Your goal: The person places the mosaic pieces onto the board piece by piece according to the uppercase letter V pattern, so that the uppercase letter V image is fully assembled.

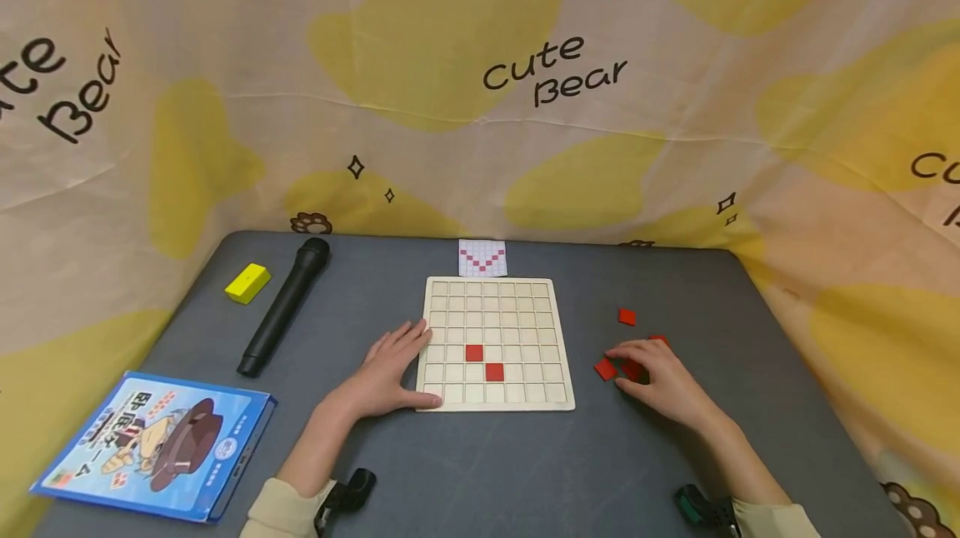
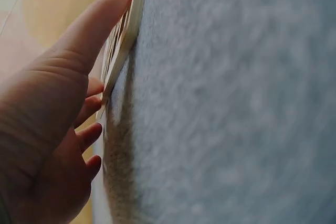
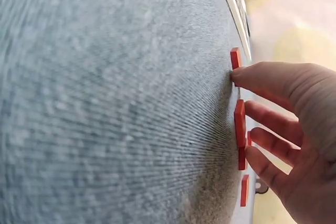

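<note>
My left hand (image 1: 386,376) rests at the left side of a pale gridded board (image 1: 517,406), its fingers along the edge and the thumb on the near corner. In the left wrist view, the thumb (image 2: 86,30) lies over the board's rim (image 2: 137,11). Two square red tiles, an upper one (image 1: 474,352) and a lower one (image 1: 494,371), sit in the grid diagonally. To the right, my right hand (image 1: 663,384) reaches over several loose red tiles. Its thumb is at one tile (image 3: 235,57), with the fingertips beside another tile (image 3: 240,123); thumb and fingers are apart.
A small card (image 1: 482,258) with a pink V pattern lies behind the board. At the left are a black microphone (image 1: 285,305), a yellow block (image 1: 247,283) and a blue picture box (image 1: 157,446). One red tile (image 1: 627,317) lies beyond the right hand. A printed curtain (image 1: 420,63) hangs behind the table.
</note>
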{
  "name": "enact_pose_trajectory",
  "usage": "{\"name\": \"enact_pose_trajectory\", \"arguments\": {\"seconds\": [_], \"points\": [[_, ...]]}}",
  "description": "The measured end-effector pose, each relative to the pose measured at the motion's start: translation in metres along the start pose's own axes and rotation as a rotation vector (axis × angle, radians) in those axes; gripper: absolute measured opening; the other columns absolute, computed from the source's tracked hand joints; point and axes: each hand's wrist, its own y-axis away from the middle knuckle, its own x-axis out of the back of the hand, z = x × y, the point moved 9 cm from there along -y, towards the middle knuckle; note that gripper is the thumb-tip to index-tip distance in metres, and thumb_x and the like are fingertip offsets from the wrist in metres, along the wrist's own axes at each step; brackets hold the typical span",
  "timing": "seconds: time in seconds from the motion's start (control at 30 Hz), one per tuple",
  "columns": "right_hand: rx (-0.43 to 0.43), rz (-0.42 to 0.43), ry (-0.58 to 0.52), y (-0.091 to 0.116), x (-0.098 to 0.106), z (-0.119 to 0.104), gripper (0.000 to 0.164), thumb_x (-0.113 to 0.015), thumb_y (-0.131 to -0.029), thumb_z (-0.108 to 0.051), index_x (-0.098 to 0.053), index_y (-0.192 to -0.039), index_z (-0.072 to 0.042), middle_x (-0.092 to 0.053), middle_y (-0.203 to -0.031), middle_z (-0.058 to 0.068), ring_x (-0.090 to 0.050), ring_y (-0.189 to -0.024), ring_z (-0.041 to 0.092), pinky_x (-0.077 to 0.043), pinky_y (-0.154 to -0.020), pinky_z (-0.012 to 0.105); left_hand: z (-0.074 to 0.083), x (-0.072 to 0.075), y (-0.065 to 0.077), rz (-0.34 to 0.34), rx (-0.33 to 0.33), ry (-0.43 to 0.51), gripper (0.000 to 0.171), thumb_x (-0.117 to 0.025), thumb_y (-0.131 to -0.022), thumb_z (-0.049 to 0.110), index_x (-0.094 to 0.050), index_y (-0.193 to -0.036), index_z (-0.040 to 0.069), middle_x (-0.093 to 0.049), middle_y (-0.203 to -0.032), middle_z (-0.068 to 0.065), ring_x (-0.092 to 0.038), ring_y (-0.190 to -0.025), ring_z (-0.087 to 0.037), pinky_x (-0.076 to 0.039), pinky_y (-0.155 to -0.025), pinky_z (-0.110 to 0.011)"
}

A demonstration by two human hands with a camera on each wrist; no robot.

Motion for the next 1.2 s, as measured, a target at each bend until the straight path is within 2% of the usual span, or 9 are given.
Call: {"name": "enact_pose_trajectory", "arguments": {"seconds": [0.23,0.33,0.6,0.73,0.93,1.07,1.2], "points": [[-0.009,0.015,0.014,-0.005,-0.003,0.000,0.027,-0.081,-0.078,-0.009,-0.073,-0.103,-0.010,-0.065,-0.110,0.008,-0.053,-0.106,0.029,-0.044,-0.089,0.050,0.003,0.005,-0.001,-0.035,-0.008,-0.071,0.110,-0.081,-0.070,0.058,-0.032,-0.151,0.001,-0.026,-0.158,-0.015,-0.014,-0.146,-0.037,-0.011,-0.114,-0.059],[-0.043,0.016,0.011,-0.007,-0.005,0.002,0.024,-0.082,-0.078,-0.012,-0.072,-0.100,-0.011,-0.066,-0.108,0.007,-0.053,-0.105,0.029,-0.044,-0.089,0.050,0.004,0.007,-0.003,-0.041,-0.005,-0.093,0.109,-0.082,-0.069,0.058,-0.036,-0.150,0.001,-0.030,-0.157,-0.014,-0.016,-0.146,-0.037,-0.012,-0.114,-0.059],[-0.063,0.039,0.012,-0.009,-0.006,0.004,0.025,-0.084,-0.076,-0.014,-0.072,-0.098,-0.010,-0.066,-0.106,0.007,-0.054,-0.102,0.028,-0.045,-0.088,0.048,0.001,0.008,-0.004,-0.047,0.015,-0.084,0.108,-0.082,-0.068,0.058,-0.037,-0.149,0.002,-0.031,-0.156,-0.013,-0.021,-0.145,-0.037,-0.016,-0.114,-0.058],[-0.103,0.042,-0.020,-0.012,-0.007,0.006,0.024,-0.084,-0.076,-0.015,-0.072,-0.097,-0.012,-0.066,-0.105,0.005,-0.054,-0.103,0.027,-0.044,-0.089,0.048,0.001,0.008,-0.003,-0.043,0.016,-0.073,0.107,-0.083,-0.068,0.056,-0.037,-0.149,0.002,-0.031,-0.156,-0.013,-0.022,-0.144,-0.037,-0.018,-0.113,-0.059],[-0.143,0.050,-0.092,-0.025,-0.013,0.000,0.023,-0.083,-0.077,-0.020,-0.071,-0.096,-0.016,-0.067,-0.102,-0.001,-0.056,-0.103,0.024,-0.043,-0.090,0.047,-0.001,0.007,-0.004,-0.035,0.025,-0.073,0.105,-0.082,-0.069,0.056,-0.039,-0.148,0.002,-0.032,-0.156,-0.013,-0.022,-0.144,-0.037,-0.020,-0.112,-0.060],[-0.181,0.053,-0.124,-0.036,-0.021,-0.007,0.023,-0.083,-0.079,-0.023,-0.072,-0.098,-0.020,-0.067,-0.102,-0.004,-0.056,-0.100,0.021,-0.045,-0.084,0.042,-0.003,0.005,-0.004,-0.030,0.030,-0.069,0.104,-0.082,-0.069,0.057,-0.040,-0.149,0.004,-0.031,-0.156,-0.011,-0.022,-0.145,-0.036,-0.019,-0.113,-0.059],[-0.184,0.046,-0.176,-0.050,-0.033,-0.021,0.023,-0.083,-0.079,-0.024,-0.072,-0.099,-0.020,-0.067,-0.103,-0.004,-0.055,-0.097,0.020,-0.046,-0.078,0.037,-0.004,0.005,-0.005,-0.021,0.032,-0.061,0.104,-0.082,-0.069,0.057,-0.040,-0.149,0.004,-0.031,-0.157,-0.011,-0.022,-0.145,-0.035,-0.019,-0.113,-0.060]]}}
